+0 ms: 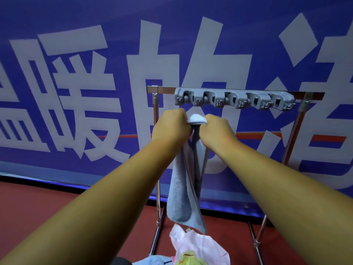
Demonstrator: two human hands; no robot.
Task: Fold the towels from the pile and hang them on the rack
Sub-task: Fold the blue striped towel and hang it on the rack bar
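Both hands hold one towel [181, 188] at its upper end. Left hand [172, 127] and right hand [215, 131] are curled into closed fists around bunched cloth, knuckles facing the camera, close side by side. A pale rounded bulge of the cloth shows in the gap between them.

Towel orientation: the long axis is vertical. The gripped end points up and the free end points down, hanging straight below the grip in loose lengthwise folds. The lower corner ends just above the pile [198, 245] and appears clear of it.

Rack [164, 89]: the metal top bar runs left to right just above the grip. A grey holder strip [235, 99] with a row of slots is fixed to this bar; its left end lies directly above the hands and the rest extends to the right of the grip. The left upright post stands just behind the towel.

Pile: directly below the grip, on the red floor [47, 207]. It shows thin pink material (bag or cloth cannot be told), a yellow-green item against it, and a light blue towel [150, 260] to its left.

Behind the grip stands a blue banner [76, 25] with large white characters.
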